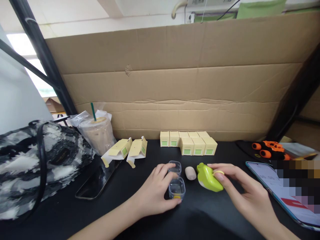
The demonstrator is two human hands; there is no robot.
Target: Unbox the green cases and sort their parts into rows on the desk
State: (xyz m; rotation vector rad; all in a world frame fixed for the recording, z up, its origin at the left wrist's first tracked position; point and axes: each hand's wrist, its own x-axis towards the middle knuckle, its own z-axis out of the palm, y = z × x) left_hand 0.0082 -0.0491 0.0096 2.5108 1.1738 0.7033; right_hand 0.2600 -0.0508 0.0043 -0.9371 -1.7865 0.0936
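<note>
My left hand (156, 188) is curled round a small clear plastic case (176, 187) on the black table, with its open lid (175, 166) lying just behind. My right hand (240, 186) rests its fingers on a lime-green toy-like object (207, 176) and pinches a small yellow ring (218, 173) against it. A small beige oval piece (190, 173) lies between the case and the green object.
Several small yellow-green boxes (195, 143) stand in rows at the cardboard wall (175, 83). Two opened boxes (128, 150) lie at the left beside an iced drink cup (98, 133), a dark phone (96, 183) and a patterned bag (32, 163). Another phone (277, 190) and orange-black items (268, 150) lie at the right.
</note>
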